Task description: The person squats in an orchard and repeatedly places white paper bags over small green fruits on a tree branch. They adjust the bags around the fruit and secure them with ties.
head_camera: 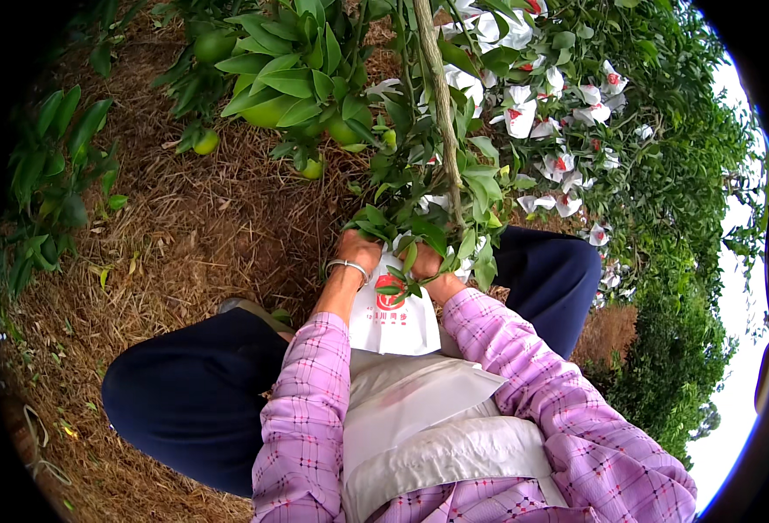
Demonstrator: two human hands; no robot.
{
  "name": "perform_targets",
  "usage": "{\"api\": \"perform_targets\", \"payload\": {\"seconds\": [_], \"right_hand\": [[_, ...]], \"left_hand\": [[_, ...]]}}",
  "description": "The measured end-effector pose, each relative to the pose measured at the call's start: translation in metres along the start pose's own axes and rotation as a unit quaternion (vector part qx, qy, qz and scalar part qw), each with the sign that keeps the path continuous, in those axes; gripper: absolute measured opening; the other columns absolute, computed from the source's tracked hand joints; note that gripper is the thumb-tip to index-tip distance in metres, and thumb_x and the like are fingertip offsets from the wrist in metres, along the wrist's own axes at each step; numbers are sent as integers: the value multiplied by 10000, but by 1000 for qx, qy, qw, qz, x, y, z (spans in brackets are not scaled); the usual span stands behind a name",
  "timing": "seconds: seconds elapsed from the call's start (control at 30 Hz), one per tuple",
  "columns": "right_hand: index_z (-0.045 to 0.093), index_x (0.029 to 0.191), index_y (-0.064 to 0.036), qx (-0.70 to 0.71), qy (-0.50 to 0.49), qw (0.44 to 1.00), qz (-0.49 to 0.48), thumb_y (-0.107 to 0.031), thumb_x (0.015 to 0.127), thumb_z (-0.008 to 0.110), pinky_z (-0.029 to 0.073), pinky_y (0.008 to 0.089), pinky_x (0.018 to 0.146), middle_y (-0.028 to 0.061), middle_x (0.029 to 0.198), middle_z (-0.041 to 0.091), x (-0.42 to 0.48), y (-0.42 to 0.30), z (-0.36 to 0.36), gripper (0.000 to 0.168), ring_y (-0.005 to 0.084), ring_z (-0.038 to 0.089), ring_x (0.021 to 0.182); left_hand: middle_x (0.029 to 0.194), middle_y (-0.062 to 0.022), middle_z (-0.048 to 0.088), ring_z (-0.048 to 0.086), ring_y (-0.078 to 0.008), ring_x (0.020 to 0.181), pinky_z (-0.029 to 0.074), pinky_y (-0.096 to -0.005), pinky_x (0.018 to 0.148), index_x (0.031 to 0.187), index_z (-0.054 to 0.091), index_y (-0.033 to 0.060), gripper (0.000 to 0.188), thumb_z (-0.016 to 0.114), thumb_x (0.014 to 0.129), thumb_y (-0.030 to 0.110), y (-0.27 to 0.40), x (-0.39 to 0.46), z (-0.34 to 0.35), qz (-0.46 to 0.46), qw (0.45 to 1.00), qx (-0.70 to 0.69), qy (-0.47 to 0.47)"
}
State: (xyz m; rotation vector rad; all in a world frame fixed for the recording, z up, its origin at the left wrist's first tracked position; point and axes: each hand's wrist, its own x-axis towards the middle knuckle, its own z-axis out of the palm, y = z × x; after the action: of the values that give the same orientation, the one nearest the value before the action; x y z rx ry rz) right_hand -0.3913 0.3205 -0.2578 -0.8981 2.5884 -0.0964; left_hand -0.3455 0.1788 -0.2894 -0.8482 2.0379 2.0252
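A white paper fruit bag (394, 335) with a red round print and red writing hangs in front of my lap, bottom end towards me. My left hand (358, 252), a metal bangle at its wrist, pinches the bag's upper left edge. On the other side my right hand (426, 260) grips the upper right edge, partly covered by citrus leaves (431, 236). Leaves lie over the bag's mouth, so my fingertips and anything inside the bag are hidden. A woody branch (442, 98) comes down to just beyond my right hand.
More white paper sheets or bags (417, 408) lie in my pale apron (482, 451). Green citrus fruits (266, 112) hang among leaves ahead. Many white-bagged fruits (520, 112) fill the tree at right. Dry straw (182, 222) covers the ground between my bent knees and leftward.
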Motion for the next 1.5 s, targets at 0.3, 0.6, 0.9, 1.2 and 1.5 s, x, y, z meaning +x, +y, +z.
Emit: {"api": "perform_targets", "payload": {"seconds": [0.3, 0.6, 0.9, 1.2, 1.5], "right_hand": [[631, 932, -23, 360, 99, 925, 73, -90, 792, 568, 482, 338, 692, 97, 878, 649, -19, -13, -21, 167, 209, 604, 753], [626, 904, 26, 763, 22, 633, 127, -5, 763, 576, 485, 308, 718, 100, 879, 647, -45, -16, -17, 153, 188, 605, 769], [598, 821, -42, -191, 204, 941, -190, -41, 751, 511, 404, 368, 849, 112, 953, 576, -64, -25, -22, 112, 282, 526, 952], [575, 778, -52, 332, 166, 914, -162, 29, 709, 601, 437, 312, 713, 73, 815, 566, -67, -82, -40, 110, 218, 542, 757], [572, 803, -33, 658, 38, 751, -44, 14, 734, 583, 435, 290, 774, 79, 872, 584, -53, -54, -22, 85, 188, 540, 820]], "left_hand": [[860, -73, 655, 599, -157, 772, 463, -290, 695, 898, 642, 3, 223, 611, 684, -52, 14, -21, -8, -57, 980, -193, -9], [782, -105, 634, 603, -245, 676, 484, -346, 643, 802, 633, -38, 137, 549, 699, -2, 11, -39, -5, -45, 978, -199, -43], [897, -144, 634, 627, -254, 766, 533, -404, 714, 924, 623, -40, 193, 654, 760, 57, 18, -64, -1, -115, 834, -537, -51], [708, -58, 635, 566, -144, 595, 459, -290, 574, 653, 615, -38, 104, 701, 608, 0, -23, -56, -15, -25, 891, -385, 238], [746, -47, 635, 556, -94, 658, 446, -217, 636, 783, 634, -11, 104, 554, 756, -73, -1, -80, -28, 62, 956, -265, 105]]}}
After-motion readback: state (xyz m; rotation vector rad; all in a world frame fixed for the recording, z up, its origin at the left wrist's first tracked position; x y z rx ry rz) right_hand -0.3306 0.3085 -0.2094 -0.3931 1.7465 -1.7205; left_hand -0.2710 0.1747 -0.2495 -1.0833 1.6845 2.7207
